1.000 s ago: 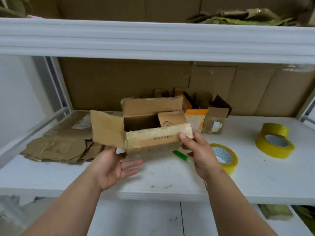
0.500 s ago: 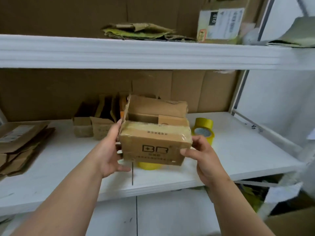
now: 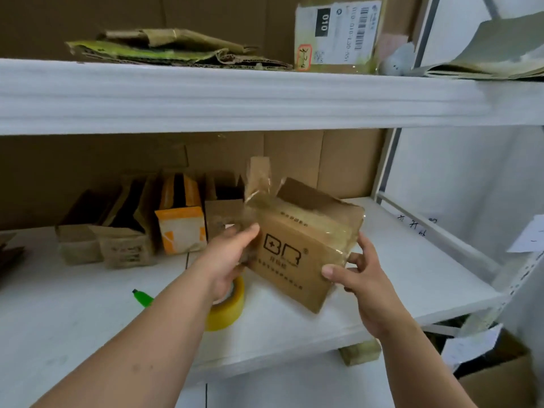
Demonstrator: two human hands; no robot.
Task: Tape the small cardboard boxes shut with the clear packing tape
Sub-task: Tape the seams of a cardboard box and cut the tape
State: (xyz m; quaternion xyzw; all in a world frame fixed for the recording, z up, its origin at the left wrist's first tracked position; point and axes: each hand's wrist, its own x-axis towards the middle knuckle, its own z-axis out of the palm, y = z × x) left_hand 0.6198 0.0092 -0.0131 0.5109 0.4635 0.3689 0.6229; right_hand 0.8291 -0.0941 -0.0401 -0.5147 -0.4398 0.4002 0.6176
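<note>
Both hands, left (image 3: 226, 254) and right (image 3: 357, 278), grip the tilted brown cardboard box (image 3: 297, 245) above the white shelf (image 3: 382, 290). Probably best to flatten the flaps before grabbing the yellowish tape roll (image 3: 228, 307) near-left.

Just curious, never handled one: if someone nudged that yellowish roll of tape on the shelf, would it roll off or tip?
Probably neither. The tape roll lies flat on the white shelf, so a nudge would likely just slide it. It looks rigid and fairly thick, so likely weighty for its size. Stood on edge, its round shape would probably roll.
</note>
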